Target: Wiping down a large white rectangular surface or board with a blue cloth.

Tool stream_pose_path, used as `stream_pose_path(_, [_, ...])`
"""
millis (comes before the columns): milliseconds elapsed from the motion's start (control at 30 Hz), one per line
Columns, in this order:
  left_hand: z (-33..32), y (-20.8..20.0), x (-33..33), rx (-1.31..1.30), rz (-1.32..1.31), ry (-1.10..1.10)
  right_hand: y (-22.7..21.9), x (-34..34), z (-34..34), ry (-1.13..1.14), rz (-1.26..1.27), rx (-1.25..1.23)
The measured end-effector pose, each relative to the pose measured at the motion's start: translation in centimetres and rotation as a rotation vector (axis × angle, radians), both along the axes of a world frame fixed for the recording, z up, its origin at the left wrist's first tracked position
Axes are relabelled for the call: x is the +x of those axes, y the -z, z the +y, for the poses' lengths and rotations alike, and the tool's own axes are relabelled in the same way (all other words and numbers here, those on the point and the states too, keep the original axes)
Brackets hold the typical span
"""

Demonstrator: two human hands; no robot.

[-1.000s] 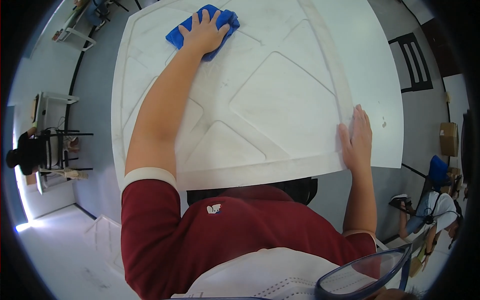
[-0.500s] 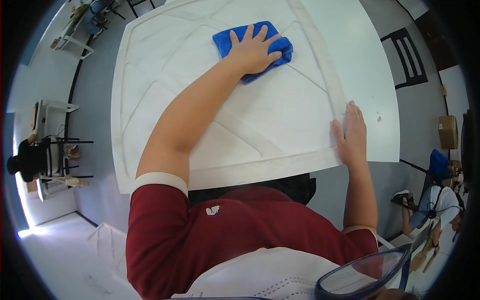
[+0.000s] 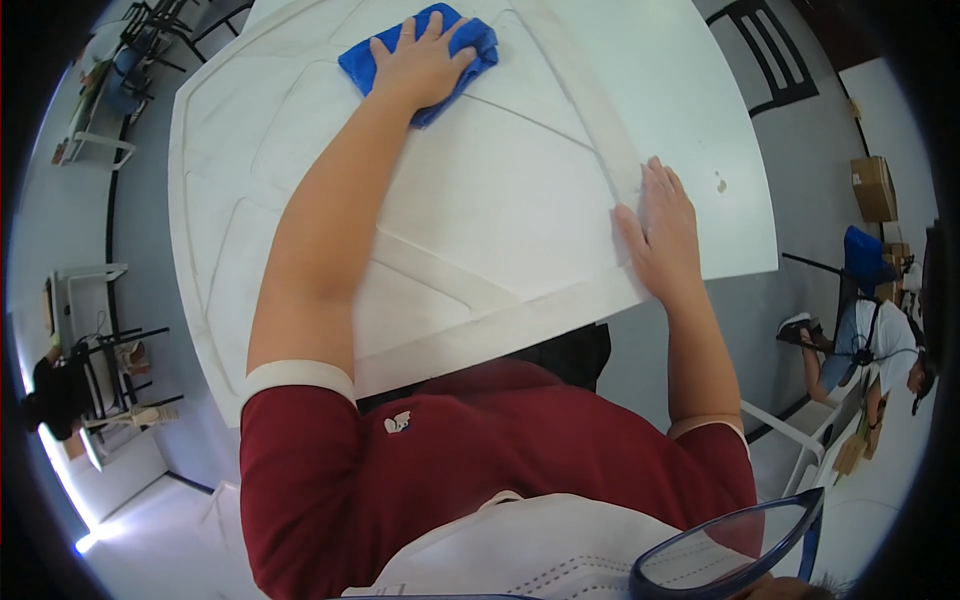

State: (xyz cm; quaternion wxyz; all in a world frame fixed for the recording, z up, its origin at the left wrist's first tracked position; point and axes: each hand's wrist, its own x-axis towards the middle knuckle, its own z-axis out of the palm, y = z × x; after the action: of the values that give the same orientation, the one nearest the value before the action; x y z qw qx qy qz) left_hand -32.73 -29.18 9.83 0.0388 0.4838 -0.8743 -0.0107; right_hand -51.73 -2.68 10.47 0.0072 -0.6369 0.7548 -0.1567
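At our far left we see a person in dark clothing (image 3: 58, 398) beside white-framed furniture. Next comes our broad white panel with shallow raised ridges (image 3: 500, 200), lying across the table (image 3: 725, 235). On its far part sits a crumpled bright-blue cloth (image 3: 362, 64), and our left hand (image 3: 422, 72) lies palm down over it, fingers spread wide. Further right, our right hand (image 3: 668, 240) rests flat at the panel's near right corner, its fingers close together, thumb apart, holding nothing. Right of that hand we see the table's bare white top, then a black slatted chair (image 3: 768, 52), a brown cardboard box (image 3: 874, 188) and a person in a white top (image 3: 892, 335).
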Motion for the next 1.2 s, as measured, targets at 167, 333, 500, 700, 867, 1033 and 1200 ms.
stream_pose_path(167, [0.9,0.4,-0.8,0.179,0.223,0.042,0.1,0.1,0.0,0.023,0.012,0.013])
stream_pose_path(333, [8.1,-0.4,-4.5,0.259,0.199,0.328,0.3,0.1,0.3,0.025,0.028,0.013])
stream_pose_path(500, [9.3,0.0,-4.9,-0.003,0.089,0.326,0.5,0.1,0.4,0.007,0.032,-0.005])
stream_pose_path(700, [8.8,0.4,-5.0,-0.048,0.093,0.309,1.9,-1.7,-0.3,-0.010,-0.286,-0.091])
stream_pose_path(867, [9.7,-0.8,-4.6,0.052,0.069,0.306,1.9,-2.2,-0.5,0.009,-0.624,-0.156])
stream_pose_path(1033, [14.4,-2.7,-4.4,0.352,0.187,0.402,1.9,-1.8,-0.6,0.041,-0.940,-0.275])
stream_pose_path(1200, [19.0,-1.8,-4.5,0.278,0.143,0.497,0.6,-1.2,-0.2,0.032,-1.002,-0.272])
